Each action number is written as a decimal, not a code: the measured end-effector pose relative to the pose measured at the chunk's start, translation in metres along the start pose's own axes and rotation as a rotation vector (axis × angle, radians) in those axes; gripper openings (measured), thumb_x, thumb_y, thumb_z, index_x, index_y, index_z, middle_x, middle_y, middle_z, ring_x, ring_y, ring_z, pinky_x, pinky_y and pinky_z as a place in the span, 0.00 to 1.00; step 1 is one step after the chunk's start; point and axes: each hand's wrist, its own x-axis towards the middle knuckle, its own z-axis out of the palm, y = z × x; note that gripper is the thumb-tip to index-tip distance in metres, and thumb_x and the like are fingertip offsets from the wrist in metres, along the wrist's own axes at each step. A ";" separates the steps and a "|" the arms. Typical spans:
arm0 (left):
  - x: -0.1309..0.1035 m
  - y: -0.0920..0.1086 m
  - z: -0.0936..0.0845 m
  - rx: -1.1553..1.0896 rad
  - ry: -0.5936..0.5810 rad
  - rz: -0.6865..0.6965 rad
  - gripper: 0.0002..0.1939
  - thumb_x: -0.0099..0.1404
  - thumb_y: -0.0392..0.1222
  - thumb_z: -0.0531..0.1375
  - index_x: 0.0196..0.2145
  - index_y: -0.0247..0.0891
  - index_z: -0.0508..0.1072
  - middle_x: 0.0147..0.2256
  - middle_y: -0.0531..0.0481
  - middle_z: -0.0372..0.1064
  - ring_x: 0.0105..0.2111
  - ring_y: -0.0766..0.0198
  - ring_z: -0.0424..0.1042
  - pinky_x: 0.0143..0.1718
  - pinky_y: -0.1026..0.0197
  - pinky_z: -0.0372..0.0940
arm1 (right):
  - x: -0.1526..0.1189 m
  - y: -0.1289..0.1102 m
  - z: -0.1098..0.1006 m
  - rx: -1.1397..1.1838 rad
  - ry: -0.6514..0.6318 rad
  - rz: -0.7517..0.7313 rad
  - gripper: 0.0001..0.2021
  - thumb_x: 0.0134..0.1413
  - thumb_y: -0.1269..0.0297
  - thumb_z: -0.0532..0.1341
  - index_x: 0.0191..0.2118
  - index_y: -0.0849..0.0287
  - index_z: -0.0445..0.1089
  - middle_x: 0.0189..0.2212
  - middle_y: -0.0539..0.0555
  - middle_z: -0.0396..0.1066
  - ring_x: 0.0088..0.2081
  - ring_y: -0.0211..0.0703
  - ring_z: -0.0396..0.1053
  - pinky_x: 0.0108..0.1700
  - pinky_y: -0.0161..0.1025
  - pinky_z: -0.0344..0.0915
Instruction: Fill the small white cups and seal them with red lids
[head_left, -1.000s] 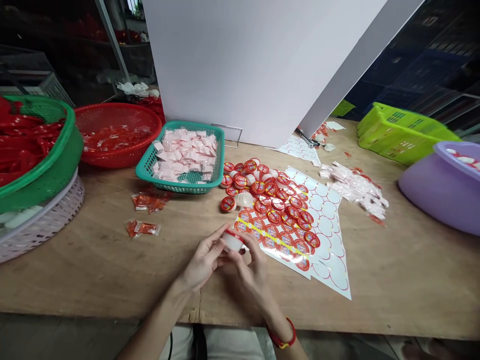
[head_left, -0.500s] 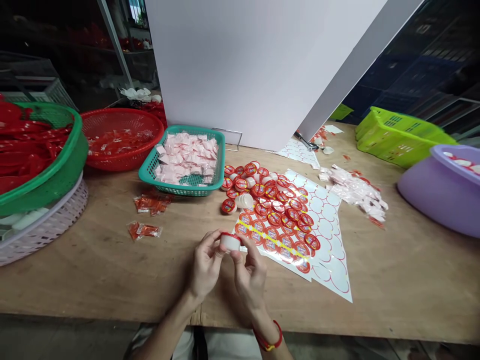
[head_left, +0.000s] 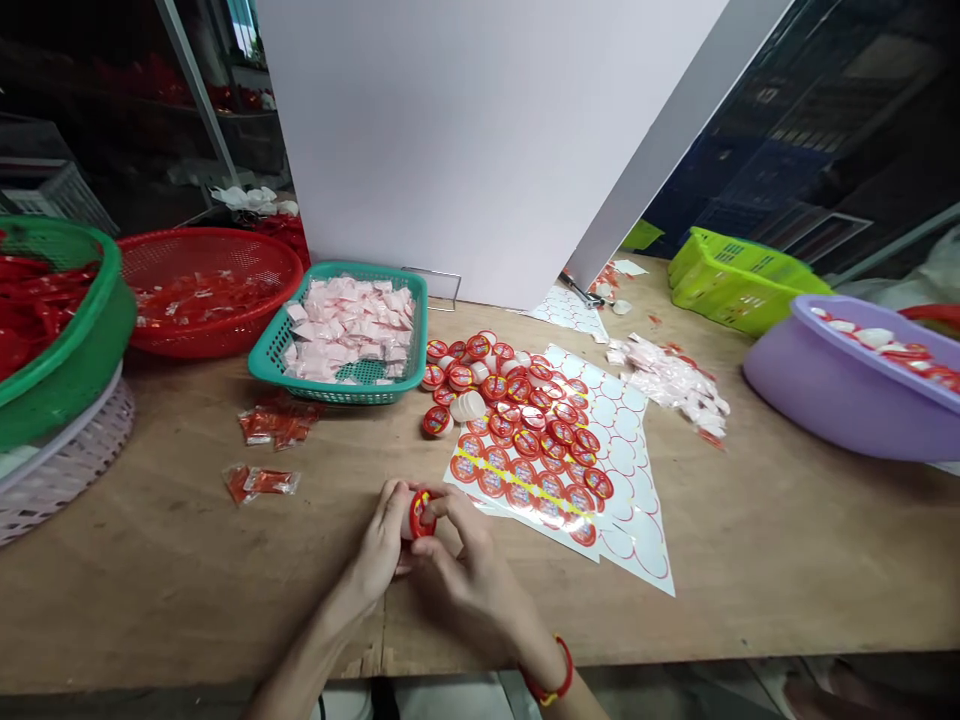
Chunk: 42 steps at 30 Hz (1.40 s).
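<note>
Between my two hands is a small round container (head_left: 422,514) with a white body, tipped so its red printed lid faces right. My left hand (head_left: 379,550) is closed round the white side. My right hand (head_left: 469,560) has its thumb and fingers on the red lid face. Just beyond lies a heap of similar red-lidded round containers (head_left: 525,442), partly on a sheet of round red stickers (head_left: 491,482). A few white discs (head_left: 469,406) lean at the heap's left edge.
A teal basket (head_left: 262,362) of pink packets stands behind. Small red packets (head_left: 271,482) lie at left, near red (head_left: 217,345) and green (head_left: 112,300) baskets. At right are white packets (head_left: 671,380), a purple basin (head_left: 795,400) and a lime basket (head_left: 720,300). A white panel (head_left: 465,150) rises behind.
The container has turned from upright, lid on top, to tipped with its lid facing right. My right hand has moved onto the lid. The view has shifted to the right.
</note>
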 end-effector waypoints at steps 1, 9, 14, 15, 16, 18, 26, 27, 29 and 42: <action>0.001 0.000 0.003 0.019 0.052 0.078 0.24 0.54 0.64 0.52 0.33 0.40 0.63 0.22 0.57 0.59 0.18 0.70 0.57 0.16 0.68 0.51 | -0.001 0.002 0.003 0.006 0.061 0.013 0.06 0.54 0.71 0.56 0.38 0.56 0.61 0.43 0.56 0.65 0.47 0.44 0.63 0.48 0.42 0.62; -0.007 0.002 0.007 0.137 -0.142 0.139 0.21 0.62 0.58 0.46 0.44 0.40 0.62 0.35 0.48 0.69 0.25 0.65 0.66 0.24 0.64 0.62 | -0.012 0.017 0.010 0.158 0.269 0.070 0.18 0.57 0.68 0.55 0.53 0.52 0.54 0.49 0.56 0.63 0.49 0.43 0.64 0.49 0.43 0.64; -0.014 0.014 0.003 0.220 -0.242 0.334 0.19 0.60 0.46 0.56 0.48 0.39 0.63 0.47 0.45 0.68 0.44 0.57 0.68 0.45 0.60 0.62 | -0.017 0.010 -0.004 -0.054 0.270 -0.164 0.33 0.55 0.70 0.57 0.62 0.51 0.39 0.52 0.60 0.61 0.50 0.46 0.63 0.49 0.47 0.64; -0.016 0.015 0.003 0.239 -0.237 0.362 0.18 0.60 0.43 0.57 0.48 0.39 0.63 0.48 0.44 0.67 0.46 0.57 0.68 0.46 0.60 0.62 | -0.018 0.008 -0.008 -0.055 0.242 -0.155 0.32 0.56 0.68 0.56 0.62 0.51 0.40 0.53 0.60 0.60 0.49 0.46 0.64 0.48 0.47 0.65; -0.018 0.016 0.002 0.260 -0.239 0.385 0.18 0.60 0.40 0.56 0.48 0.40 0.63 0.48 0.44 0.67 0.46 0.57 0.68 0.46 0.60 0.62 | -0.018 0.005 -0.011 -0.050 0.219 -0.134 0.30 0.57 0.65 0.56 0.62 0.52 0.43 0.53 0.61 0.59 0.48 0.46 0.64 0.47 0.46 0.65; -0.021 0.016 0.001 0.322 -0.251 0.446 0.17 0.59 0.35 0.54 0.47 0.40 0.64 0.47 0.45 0.69 0.44 0.59 0.70 0.45 0.61 0.64 | -0.018 0.002 -0.018 -0.057 0.184 -0.118 0.25 0.58 0.61 0.55 0.60 0.52 0.50 0.53 0.60 0.59 0.49 0.47 0.63 0.47 0.46 0.65; -0.017 0.005 0.007 0.572 -0.086 0.628 0.12 0.59 0.37 0.54 0.42 0.40 0.65 0.38 0.46 0.74 0.35 0.59 0.74 0.32 0.63 0.68 | -0.012 -0.008 -0.021 -0.138 0.201 -0.189 0.19 0.61 0.70 0.48 0.57 0.52 0.56 0.44 0.58 0.65 0.45 0.43 0.65 0.43 0.40 0.67; -0.014 0.003 0.009 0.605 -0.073 0.630 0.11 0.60 0.39 0.53 0.42 0.40 0.65 0.38 0.46 0.74 0.34 0.59 0.74 0.31 0.63 0.68 | -0.012 -0.007 -0.019 -0.153 0.208 -0.163 0.19 0.60 0.71 0.48 0.56 0.53 0.56 0.44 0.58 0.66 0.45 0.42 0.65 0.44 0.40 0.66; -0.007 0.000 0.012 0.692 -0.085 0.627 0.12 0.61 0.38 0.51 0.44 0.40 0.64 0.38 0.46 0.74 0.34 0.59 0.74 0.32 0.62 0.68 | -0.012 -0.003 -0.019 -0.178 0.198 -0.093 0.19 0.59 0.71 0.50 0.55 0.54 0.57 0.44 0.58 0.66 0.45 0.42 0.65 0.44 0.39 0.66; 0.112 0.021 0.019 1.083 0.201 0.736 0.27 0.55 0.45 0.60 0.51 0.31 0.61 0.47 0.35 0.65 0.49 0.47 0.64 0.49 0.47 0.60 | 0.069 0.131 -0.186 -0.616 0.662 0.602 0.20 0.52 0.55 0.51 0.32 0.68 0.72 0.27 0.66 0.72 0.33 0.53 0.68 0.36 0.44 0.59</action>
